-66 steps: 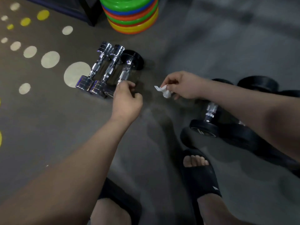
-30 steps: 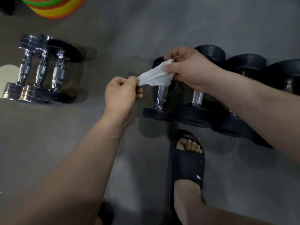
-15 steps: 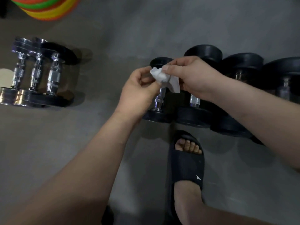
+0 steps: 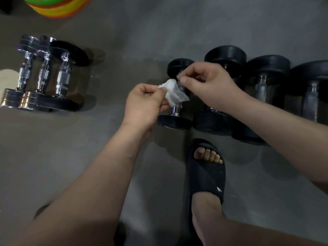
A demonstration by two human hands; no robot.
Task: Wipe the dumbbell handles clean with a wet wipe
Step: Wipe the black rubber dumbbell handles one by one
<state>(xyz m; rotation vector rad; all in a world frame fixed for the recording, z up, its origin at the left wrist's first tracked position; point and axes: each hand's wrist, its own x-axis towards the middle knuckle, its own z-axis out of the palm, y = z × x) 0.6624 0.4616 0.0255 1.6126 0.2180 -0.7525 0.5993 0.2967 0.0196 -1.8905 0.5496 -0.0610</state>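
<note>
Pinching the crumpled white wet wipe (image 4: 174, 94) with my left hand (image 4: 143, 103) and right hand (image 4: 207, 86) close together, I hold it over the small black round-ended dumbbell (image 4: 174, 122), across its chrome handle, probably opening a fresh face to wrap it.

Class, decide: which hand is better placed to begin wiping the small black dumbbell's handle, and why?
Left, probably. The left hand grips most of the wet wipe in front of that handle; the right hand seems to pinch only its top corner.
</note>
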